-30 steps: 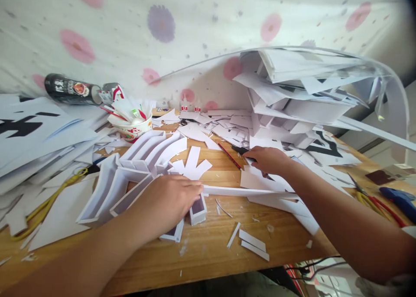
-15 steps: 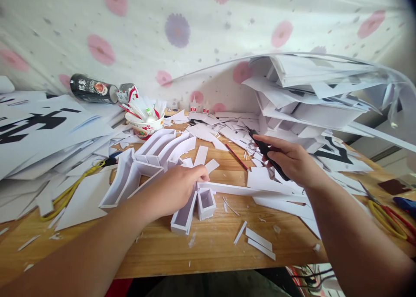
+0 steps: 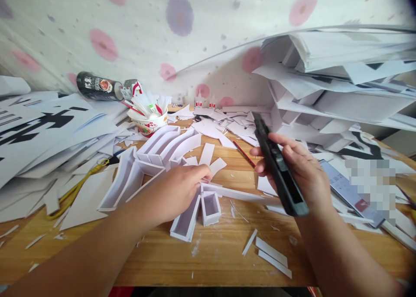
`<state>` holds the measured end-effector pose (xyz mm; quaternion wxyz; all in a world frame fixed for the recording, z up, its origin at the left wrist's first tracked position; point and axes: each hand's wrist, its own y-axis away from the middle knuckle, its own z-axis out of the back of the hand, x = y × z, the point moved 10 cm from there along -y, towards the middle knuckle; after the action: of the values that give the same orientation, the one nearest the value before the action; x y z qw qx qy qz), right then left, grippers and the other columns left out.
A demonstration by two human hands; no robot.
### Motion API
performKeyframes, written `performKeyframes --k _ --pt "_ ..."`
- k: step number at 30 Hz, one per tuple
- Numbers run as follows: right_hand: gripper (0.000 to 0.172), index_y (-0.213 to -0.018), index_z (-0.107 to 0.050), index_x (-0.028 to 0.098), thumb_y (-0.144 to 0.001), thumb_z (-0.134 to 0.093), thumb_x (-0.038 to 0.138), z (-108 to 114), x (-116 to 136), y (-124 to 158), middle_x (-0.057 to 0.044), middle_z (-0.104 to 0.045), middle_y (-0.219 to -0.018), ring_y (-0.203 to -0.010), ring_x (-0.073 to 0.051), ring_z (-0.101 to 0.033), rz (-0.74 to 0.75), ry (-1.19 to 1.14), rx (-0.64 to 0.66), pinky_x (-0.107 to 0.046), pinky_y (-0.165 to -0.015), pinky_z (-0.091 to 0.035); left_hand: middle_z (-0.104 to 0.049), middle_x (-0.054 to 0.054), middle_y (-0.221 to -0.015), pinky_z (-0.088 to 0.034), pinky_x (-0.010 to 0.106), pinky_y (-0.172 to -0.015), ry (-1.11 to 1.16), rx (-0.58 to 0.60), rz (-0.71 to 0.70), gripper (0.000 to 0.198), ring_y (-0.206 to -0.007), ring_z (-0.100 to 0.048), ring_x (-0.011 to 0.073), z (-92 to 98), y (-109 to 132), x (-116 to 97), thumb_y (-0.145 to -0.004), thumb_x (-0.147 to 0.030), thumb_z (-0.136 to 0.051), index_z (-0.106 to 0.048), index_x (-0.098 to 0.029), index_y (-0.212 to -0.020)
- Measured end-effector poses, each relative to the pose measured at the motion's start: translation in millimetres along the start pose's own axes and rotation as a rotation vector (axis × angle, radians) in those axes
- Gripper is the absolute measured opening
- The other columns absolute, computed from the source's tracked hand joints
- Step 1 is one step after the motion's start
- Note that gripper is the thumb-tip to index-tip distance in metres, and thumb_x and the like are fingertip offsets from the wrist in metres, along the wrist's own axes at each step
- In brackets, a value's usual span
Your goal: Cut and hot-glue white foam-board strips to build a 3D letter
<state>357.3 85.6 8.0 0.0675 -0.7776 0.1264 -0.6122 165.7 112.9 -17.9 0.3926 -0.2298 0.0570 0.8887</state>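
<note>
My left hand [image 3: 177, 188] rests with curled fingers on a white foam-board model [image 3: 152, 158] made of curved walls and small box cells, pressing where a long white strip [image 3: 234, 194] meets it. My right hand [image 3: 297, 169] is closed round a black utility knife [image 3: 276, 167], held up above the wooden table [image 3: 208, 253] with its tip pointing away from me. A small open white box [image 3: 210, 207] sits just right of my left hand.
White offcuts [image 3: 271, 253] litter the table front. A paper bowl [image 3: 147, 122] of scraps and a dark can [image 3: 97, 85] lie at the back left. Printed sheets [image 3: 42, 132] pile on the left, stacked boards [image 3: 341, 97] on the right. A red pencil [image 3: 243, 153] lies mid-table.
My right hand picked the black knife out of the scraps and lifted it toward me. My left hand stayed on the model. The view shifted slightly.
</note>
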Motion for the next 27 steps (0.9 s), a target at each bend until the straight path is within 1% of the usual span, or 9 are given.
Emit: performKeyframes --k 3,6,11,15,17,19,21,24,27 --pt "0.023 -0.114 -0.060 0.027 -0.093 -0.052 0.034 -3 -10 -2 -0.005 -0.075 -0.093 -0.070 -0.018 -0.072 -0.061 -0.080 0.033 -0.031 -0.063 -0.056 -0.071 0.000 -0.099 -0.046 0.027 -0.080 -0.014 0.000 -0.016 0.028 -0.090 -0.066 0.0159 -0.2 -1 -1 -0.091 -0.013 -0.040 -0.062 -0.024 -0.103" --pt "0.026 -0.117 -0.057 0.027 -0.094 -0.050 0.037 2 -13 -5 -0.004 -0.075 -0.097 -0.074 -0.018 -0.073 -0.067 -0.093 0.026 -0.031 -0.065 -0.057 -0.071 -0.001 -0.099 -0.046 0.026 -0.079 -0.029 0.020 -0.026 0.029 -0.090 -0.066 0.0151 -2.0 -1 -1 -0.091 -0.012 -0.041 -0.064 -0.024 -0.102" --pt "0.029 -0.114 -0.060 0.022 -0.094 -0.051 0.041 18 -8 -7 -0.005 -0.074 -0.089 -0.073 -0.018 -0.072 -0.039 -0.010 -0.053 -0.030 -0.064 -0.057 -0.072 -0.001 -0.106 -0.047 0.024 -0.071 -0.090 0.015 -0.034 0.029 -0.092 -0.067 0.0164 -5.3 2 1 -0.093 -0.017 -0.041 -0.066 -0.025 -0.105" --pt "0.013 -0.099 -0.064 0.022 -0.087 -0.060 0.026 -1 -8 -4 -0.002 -0.071 -0.090 -0.075 -0.016 -0.070 -0.031 0.143 0.045 -0.032 -0.069 -0.058 -0.073 -0.002 -0.096 -0.048 0.024 -0.070 -0.150 -0.070 -0.106 0.028 -0.085 -0.068 0.0160 1.0 2 -8 -0.094 -0.020 -0.039 -0.065 -0.026 -0.100" --pt "0.014 -0.100 -0.065 0.022 -0.087 -0.059 0.023 -13 -5 -2 -0.002 -0.069 -0.096 -0.078 -0.016 -0.068 0.017 0.235 0.117 -0.035 -0.071 -0.059 -0.073 -0.002 -0.087 -0.048 0.024 -0.067 -0.177 -0.153 -0.171 0.026 -0.077 -0.068 0.0150 9.9 1 -17 -0.093 -0.020 -0.040 -0.065 -0.025 -0.094" --pt "0.018 -0.105 -0.067 0.023 -0.089 -0.057 0.023 -12 -1 -2 -0.003 -0.068 -0.101 -0.081 -0.017 -0.068 0.061 0.321 0.113 -0.036 -0.072 -0.058 -0.072 -0.003 -0.080 -0.047 0.023 -0.060 -0.195 -0.236 -0.190 0.022 -0.068 -0.067 0.0138 20.2 2 -21 -0.090 -0.020 -0.043 -0.065 -0.025 -0.090" --pt "0.019 -0.107 -0.068 0.024 -0.090 -0.058 0.024 4 11 -3 -0.002 -0.068 -0.101 -0.080 -0.016 -0.067 0.119 0.326 0.026 -0.035 -0.073 -0.058 -0.072 -0.004 -0.076 -0.047 0.024 -0.059 -0.206 -0.333 -0.139 0.018 -0.062 -0.066 0.0134 32.8 4 -18 -0.088 -0.022 -0.046 -0.064 -0.025 -0.088" --pt "0.017 -0.106 -0.068 0.027 -0.090 -0.060 0.028 37 24 -4 0.000 -0.068 -0.094 -0.069 -0.013 -0.067 0.137 0.201 -0.133 -0.030 -0.063 -0.058 -0.073 -0.004 -0.081 -0.050 0.026 -0.064 -0.144 -0.472 0.061 0.012 -0.066 -0.067 0.0148 51.3 11 -1 -0.085 -0.027 -0.052 -0.064 -0.026 -0.087" --pt "0.016 -0.103 -0.068 0.027 -0.089 -0.064 0.032 52 29 -5 0.001 -0.066 -0.085 -0.061 -0.013 -0.066 0.097 0.183 -0.161 -0.027 -0.054 -0.054 -0.073 -0.003 -0.087 -0.053 0.026 -0.065 0.078 -0.541 0.294 0.009 -0.073 -0.068 0.0162 57.8 18 23 -0.083 -0.029 -0.058 -0.063 -0.024 -0.089"
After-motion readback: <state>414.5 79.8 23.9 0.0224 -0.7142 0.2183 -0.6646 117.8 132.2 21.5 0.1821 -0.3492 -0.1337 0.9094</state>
